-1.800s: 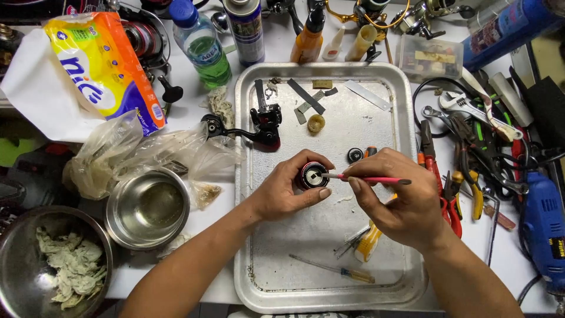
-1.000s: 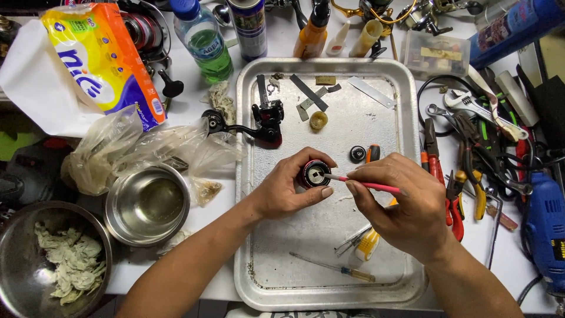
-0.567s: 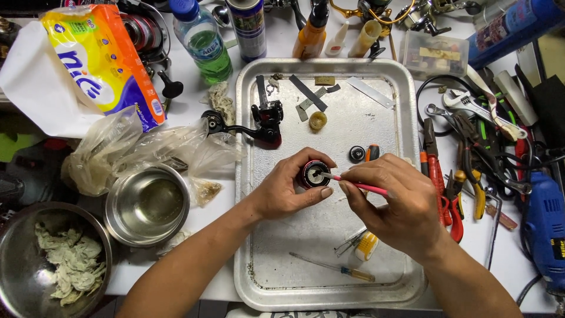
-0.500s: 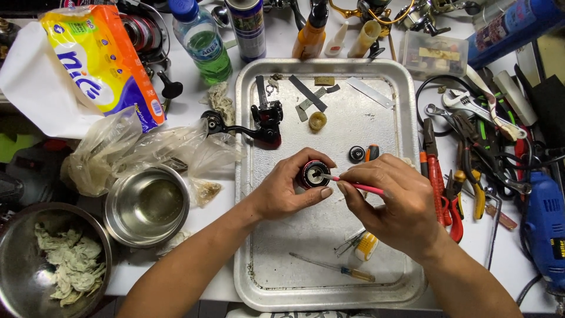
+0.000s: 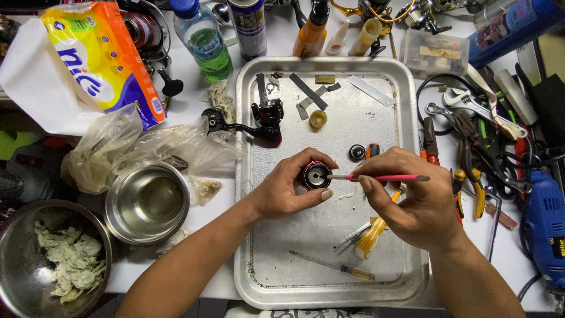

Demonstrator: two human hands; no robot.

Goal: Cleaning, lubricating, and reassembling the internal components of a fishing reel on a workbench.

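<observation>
Your left hand (image 5: 285, 191) holds a small round black spool (image 5: 316, 175) with a red rim, its fingers curled closed around it, above the middle of the metal tray (image 5: 400, 277). Your right hand (image 5: 412, 197) pinches a thin red-handled brush (image 5: 382, 177) between thumb and fingertips; the brush lies level, and its tip rests in the open face of the spool.

The tray is shallow, rectangular, dull silver, with rounded corners and a scuffed floor. It contains:
- a black reel body (image 5: 262, 118) with a crank arm that reaches out over the left rim;
- a small yellow cap (image 5: 318, 119) and a black ring (image 5: 356, 152), both round;
- flat grey strips near the far edge;
- a yellow-handled screwdriver (image 5: 372, 238) and a slim screwdriver (image 5: 332, 265) near the front.

Left of the tray, a polished steel bowl (image 5: 147, 203) stands beside crumpled clear plastic bags (image 5: 135, 147). A larger steel bowl (image 5: 53, 259) at the lower left holds wadded pale tissue. Behind these lies a soft yellow tissue pack (image 5: 100, 56). A green-tinted plastic bottle (image 5: 200, 38) and a spray can (image 5: 247, 26) stand upright behind the tray. To your right, pliers and wrenches lie heaped beside a blue power drill (image 5: 544, 227).
</observation>
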